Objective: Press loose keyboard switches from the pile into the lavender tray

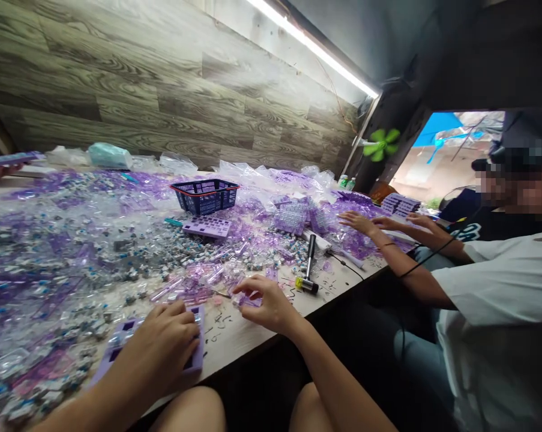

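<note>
My left hand lies over a light purple plastic panel with square openings, its fingers bent down onto it. Part of the panel is hidden under this hand and wrist. My right hand is to the right, just above the table, thumb and fingertips curved around a small clear purple piece; the fingertips partly cover it. Beyond the hands lie clear purple plastic strips. A hammer with a yellow-and-black head rests on the table beyond my right hand.
Small grey-white parts and purple plastic pieces cover the table. A dark blue basket stands behind another purple panel. At the right, a co-worker's hand reaches over purple pieces. At far left another person holds a purple panel.
</note>
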`<state>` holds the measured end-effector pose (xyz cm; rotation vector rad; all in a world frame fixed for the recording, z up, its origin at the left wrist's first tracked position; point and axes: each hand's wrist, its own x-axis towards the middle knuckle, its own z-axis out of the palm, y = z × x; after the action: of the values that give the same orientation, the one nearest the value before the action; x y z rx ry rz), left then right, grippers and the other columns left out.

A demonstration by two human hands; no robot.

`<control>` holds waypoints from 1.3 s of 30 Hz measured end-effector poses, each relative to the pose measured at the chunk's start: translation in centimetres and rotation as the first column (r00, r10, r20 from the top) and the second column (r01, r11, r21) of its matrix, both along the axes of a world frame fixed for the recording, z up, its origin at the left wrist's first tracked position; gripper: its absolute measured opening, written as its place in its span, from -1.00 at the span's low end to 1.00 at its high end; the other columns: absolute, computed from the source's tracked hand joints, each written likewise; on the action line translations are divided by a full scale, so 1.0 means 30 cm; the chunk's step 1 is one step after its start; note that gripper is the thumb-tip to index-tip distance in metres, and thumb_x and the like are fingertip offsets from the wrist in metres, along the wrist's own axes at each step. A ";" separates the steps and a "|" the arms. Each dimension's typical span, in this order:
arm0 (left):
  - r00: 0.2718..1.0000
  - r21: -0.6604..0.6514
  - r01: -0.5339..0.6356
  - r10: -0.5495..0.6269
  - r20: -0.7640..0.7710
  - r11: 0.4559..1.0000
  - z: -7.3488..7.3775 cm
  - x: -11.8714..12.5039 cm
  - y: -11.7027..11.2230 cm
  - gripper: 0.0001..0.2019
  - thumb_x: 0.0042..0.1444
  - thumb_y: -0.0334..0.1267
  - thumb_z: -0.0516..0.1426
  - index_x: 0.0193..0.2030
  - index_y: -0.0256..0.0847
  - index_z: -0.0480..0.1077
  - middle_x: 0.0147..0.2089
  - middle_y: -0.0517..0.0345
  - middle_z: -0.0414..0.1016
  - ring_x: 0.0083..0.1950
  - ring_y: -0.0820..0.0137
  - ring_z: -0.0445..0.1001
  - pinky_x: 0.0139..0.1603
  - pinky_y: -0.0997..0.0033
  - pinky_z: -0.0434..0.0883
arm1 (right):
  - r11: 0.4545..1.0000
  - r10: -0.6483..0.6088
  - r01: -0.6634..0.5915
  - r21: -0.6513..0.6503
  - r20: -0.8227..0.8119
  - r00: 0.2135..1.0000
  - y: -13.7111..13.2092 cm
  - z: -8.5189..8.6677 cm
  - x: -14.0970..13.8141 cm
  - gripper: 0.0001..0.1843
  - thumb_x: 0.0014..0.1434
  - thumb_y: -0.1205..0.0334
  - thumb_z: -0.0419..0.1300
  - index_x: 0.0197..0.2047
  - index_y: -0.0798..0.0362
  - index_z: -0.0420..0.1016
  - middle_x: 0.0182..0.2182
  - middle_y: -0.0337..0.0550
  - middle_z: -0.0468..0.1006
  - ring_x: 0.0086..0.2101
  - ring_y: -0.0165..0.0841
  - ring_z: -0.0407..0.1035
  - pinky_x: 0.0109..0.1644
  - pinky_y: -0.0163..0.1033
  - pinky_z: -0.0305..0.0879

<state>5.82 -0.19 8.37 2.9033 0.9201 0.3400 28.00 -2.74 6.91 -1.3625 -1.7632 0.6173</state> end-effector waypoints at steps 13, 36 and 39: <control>0.976 -0.009 -0.081 0.077 -0.203 0.997 -0.034 0.002 -0.034 -0.86 0.15 -0.50 0.04 -0.28 -0.33 0.43 -0.24 -0.04 0.44 -0.13 0.15 0.33 -0.05 0.14 0.32 | 0.998 0.009 -0.009 -0.055 -0.004 1.000 -0.005 -0.012 0.031 -0.68 -0.04 0.43 0.16 -0.17 0.04 0.53 -0.20 -0.12 0.45 -0.20 -0.33 0.38 -0.11 -0.22 0.37; 0.954 -0.055 -0.168 0.148 -0.261 0.984 0.025 0.007 -0.039 -0.82 0.19 -0.48 0.02 -0.28 -0.29 0.45 -0.20 -0.04 0.47 -0.12 0.14 0.33 -0.11 0.15 0.25 | 1.000 0.020 -0.020 0.003 0.007 1.000 -0.003 -0.019 0.048 -0.67 -0.05 0.43 0.16 -0.19 0.01 0.53 -0.20 -0.15 0.48 -0.19 -0.33 0.38 -0.09 -0.19 0.38; 0.954 -0.027 -0.162 0.150 -0.260 0.986 0.035 0.007 -0.038 -0.83 0.17 -0.46 0.05 -0.32 -0.25 0.47 -0.21 -0.02 0.48 -0.11 0.11 0.33 -0.11 0.11 0.22 | 1.000 0.015 -0.015 -0.010 0.010 1.000 -0.006 -0.016 0.047 -0.69 -0.04 0.42 0.16 -0.19 0.02 0.53 -0.20 -0.14 0.47 -0.19 -0.33 0.38 -0.09 -0.19 0.38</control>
<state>6.02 -1.34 9.42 2.8828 1.1800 -0.0541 29.41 -2.92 6.44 -1.3624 -1.7817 0.6290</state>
